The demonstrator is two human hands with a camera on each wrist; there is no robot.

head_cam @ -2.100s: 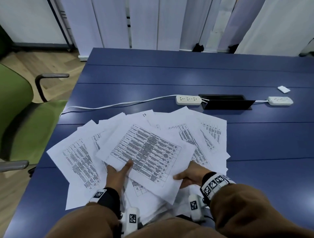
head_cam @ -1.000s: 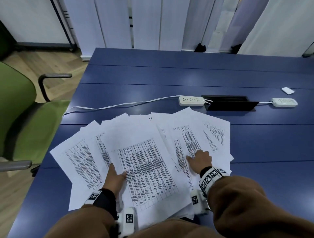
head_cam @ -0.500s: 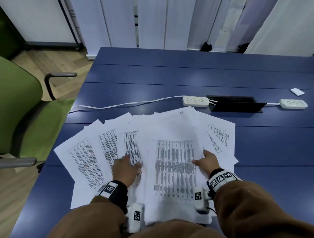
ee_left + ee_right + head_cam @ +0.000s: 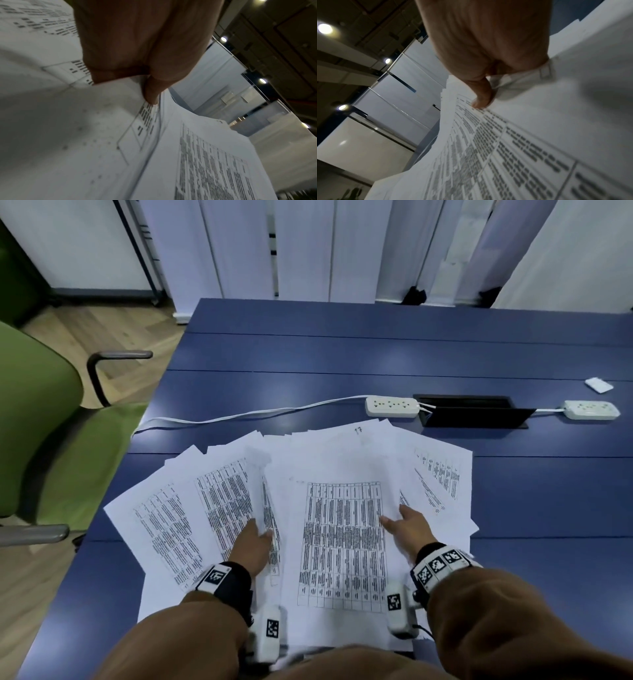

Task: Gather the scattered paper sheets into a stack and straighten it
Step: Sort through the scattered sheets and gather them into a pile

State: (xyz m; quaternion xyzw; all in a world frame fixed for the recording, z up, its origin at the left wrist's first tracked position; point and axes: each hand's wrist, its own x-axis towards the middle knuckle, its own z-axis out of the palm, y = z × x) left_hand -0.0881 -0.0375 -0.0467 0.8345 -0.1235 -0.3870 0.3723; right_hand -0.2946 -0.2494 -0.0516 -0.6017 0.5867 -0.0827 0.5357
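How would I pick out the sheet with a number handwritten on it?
On the blue table, find the fan of printed sheets before the person. The numbered sheet reaches farthest toward the left power strip; it alone has a handwritten 17 at its far edge.

Head view is evenly lit, cool and slightly dim, with soft sheen on the blue table (image 4: 342,354) and wide-angle bending at the edges. Both wrist views are darker and tilted, with round ceiling lights (image 4: 324,28) flaring bright. The paper sheets (image 4: 205,169) blur close to the lens, print smeared. Soft hand shadows fall on the pages in both wrist views.
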